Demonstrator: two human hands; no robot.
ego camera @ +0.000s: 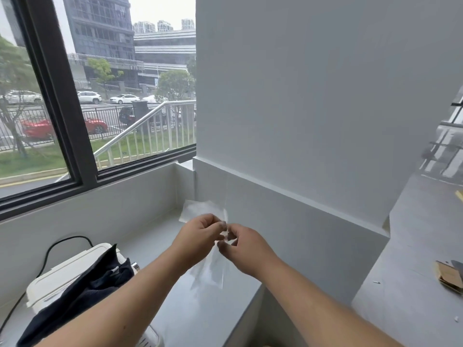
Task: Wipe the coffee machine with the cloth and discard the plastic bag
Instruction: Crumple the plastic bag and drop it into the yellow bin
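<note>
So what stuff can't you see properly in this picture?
- Coffee machine, head view: the dark cloth draped over it and the left arm hide most of it.
- Plastic bag: see-through, so its edges are hard to trace; both the left hand and right hand cover its top.
- Brown object on the right ledge: cut off by the frame edge.
- Metal rack: blurred.

The scene is lit evenly by soft daylight from the window [100, 96], shadows are faint, and edges are bent and slightly blurred.
</note>
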